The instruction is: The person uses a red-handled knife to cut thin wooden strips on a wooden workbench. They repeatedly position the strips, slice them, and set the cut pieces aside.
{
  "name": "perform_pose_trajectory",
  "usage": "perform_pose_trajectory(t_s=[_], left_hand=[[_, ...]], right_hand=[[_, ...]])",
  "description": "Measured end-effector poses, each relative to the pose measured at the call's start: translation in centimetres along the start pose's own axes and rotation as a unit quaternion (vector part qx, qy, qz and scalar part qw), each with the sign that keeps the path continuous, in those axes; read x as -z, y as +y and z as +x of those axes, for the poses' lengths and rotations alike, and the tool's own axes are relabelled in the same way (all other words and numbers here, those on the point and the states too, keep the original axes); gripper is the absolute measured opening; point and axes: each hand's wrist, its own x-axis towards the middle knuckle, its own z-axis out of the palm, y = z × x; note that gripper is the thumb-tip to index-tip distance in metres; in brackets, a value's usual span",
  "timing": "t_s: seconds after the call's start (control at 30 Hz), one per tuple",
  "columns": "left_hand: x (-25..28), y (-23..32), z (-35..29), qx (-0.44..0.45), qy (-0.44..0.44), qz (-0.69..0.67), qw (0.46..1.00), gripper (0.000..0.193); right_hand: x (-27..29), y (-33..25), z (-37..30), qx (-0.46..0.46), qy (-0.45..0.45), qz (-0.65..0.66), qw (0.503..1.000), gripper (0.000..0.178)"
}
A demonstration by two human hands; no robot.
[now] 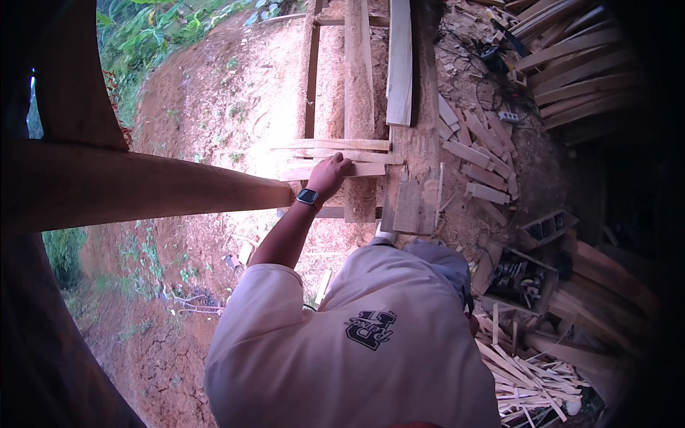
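Observation:
My left hand (330, 175), with a watch (307, 196) on its wrist, reaches forward over a wooden workbench. Its fingers are curled round a short pale wooden slat (367, 170), the nearest of several lying crosswise. Just beyond it lie another slat (357, 155) and a farther slat (335, 144), roughly parallel. Of my right arm only a sliver of skin shows beside my shirt at the right; the fingers of that hand are hidden.
A long thick board (400, 64) lies lengthwise on the bench plank (426, 100). A beam (157, 182) juts in from the left. Short offcuts (481, 153) are heaped right of the bench, near a tool box (521, 280). Thin strips (531, 381) litter the lower right.

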Motion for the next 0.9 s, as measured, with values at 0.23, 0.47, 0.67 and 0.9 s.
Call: perform_pose_trajectory(t_s=[0.23, 0.47, 0.67, 0.9], left_hand=[[1.9, 0.1, 1.9, 0.0, -0.007, -0.03, 1.0, 0.015], [1.1, -2.9, 5.3, -0.042, -0.053, -0.01, 0.998, 0.02], [0.6, -3.1, 6.8, -0.064, -0.081, 0.015, 0.995, 0.014], [2.7, -1.3, 4.4, -0.062, -0.055, 0.066, 0.994, 0.021]], right_hand=[[6.7, -5.2, -2.7, -0.082, -0.043, 0.229, 0.969, 0.028], [9.9, -8.2, -5.8, -0.155, -0.03, 0.377, 0.913, 0.029], [3.1, -1.2, -4.9, -0.168, -0.039, 0.488, 0.855, 0.023], [12.4, -6.4, -5.5, -0.232, -0.066, 0.515, 0.823, 0.013]])
